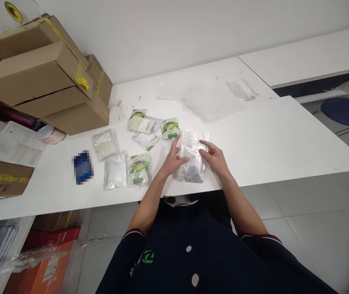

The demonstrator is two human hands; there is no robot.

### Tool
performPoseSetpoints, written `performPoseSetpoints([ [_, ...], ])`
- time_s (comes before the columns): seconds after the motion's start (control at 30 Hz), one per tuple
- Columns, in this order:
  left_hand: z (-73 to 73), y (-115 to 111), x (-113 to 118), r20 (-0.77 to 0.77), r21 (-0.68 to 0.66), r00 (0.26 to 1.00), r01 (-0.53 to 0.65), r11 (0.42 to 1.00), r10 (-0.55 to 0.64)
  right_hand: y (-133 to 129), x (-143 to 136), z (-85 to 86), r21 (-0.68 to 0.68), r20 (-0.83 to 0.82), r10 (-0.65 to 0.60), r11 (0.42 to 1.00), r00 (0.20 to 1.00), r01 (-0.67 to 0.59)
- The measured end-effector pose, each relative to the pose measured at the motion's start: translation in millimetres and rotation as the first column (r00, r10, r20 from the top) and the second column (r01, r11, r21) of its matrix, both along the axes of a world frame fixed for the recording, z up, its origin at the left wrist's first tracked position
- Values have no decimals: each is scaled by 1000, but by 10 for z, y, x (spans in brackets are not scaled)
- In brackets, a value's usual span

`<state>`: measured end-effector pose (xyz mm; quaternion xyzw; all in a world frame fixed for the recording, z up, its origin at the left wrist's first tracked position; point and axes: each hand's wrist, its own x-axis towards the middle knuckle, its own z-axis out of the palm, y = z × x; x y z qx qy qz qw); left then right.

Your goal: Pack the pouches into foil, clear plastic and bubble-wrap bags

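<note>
A clear plastic bag with a silver pouch inside (192, 167) lies flat near the table's front edge, between my hands. My left hand (173, 160) is at its left side, thumb resting on the plastic and fingers spread. My right hand (215, 158) touches the right side, with thumb and forefinger apart over the bag. Just beyond my left fingertips sits a green and white kiwi-print packet (170, 128). To the left are a bagged kiwi packet (139, 169), a bagged silver pouch (115, 171) and a bagged pale green packet (105, 145).
More packets (143, 124) are piled behind. Cardboard boxes (45, 77) stack at the left, near a blurred blue object (83, 167). Clear plastic sheeting (211, 102) lies at the back of the white table (272, 143). A blue stool (347, 111) stands right.
</note>
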<state>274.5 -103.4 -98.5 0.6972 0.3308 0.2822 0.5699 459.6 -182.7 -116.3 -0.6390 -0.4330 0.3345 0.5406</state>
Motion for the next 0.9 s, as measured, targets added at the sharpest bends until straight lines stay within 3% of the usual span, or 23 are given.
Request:
performPoseSetpoints([
  [0.1, 138, 54, -37, -72, 93, 997, 36, 995, -29, -13, 21, 167, -20, 38, 88, 996, 995, -87],
  [0.23, 186, 52, -10, -46, 15, 998, -32, 999, 33, -52, 128, 322, -148, -12, 254, 956, 967, -253],
  [0.33, 262, -5, -24, -145, 26, 986, -74, 997, 77, -87, 183, 328, -230, -27, 314, 922, 949, -311],
  [0.5, 460, -93, -163, -403, 205, 910, -9, 979, 92, -171, 75, 279, -105, 54, 307, 948, 950, -301],
  [0.6, 408, -152, -259, -388, 283, 893, -120, 952, 228, -160, -70, 261, -75, -71, 318, 944, 946, -322],
  [0.77, 171, -318, -522, -79, -35, 953, -296, 955, 293, 86, -526, 202, -15, -235, 280, 956, 931, -292],
  [0.9, 261, -268, -1066, -91, 21, 883, -460, 888, 460, 286, -1102, 269, -4, -401, 381, 909, 833, -418],
])
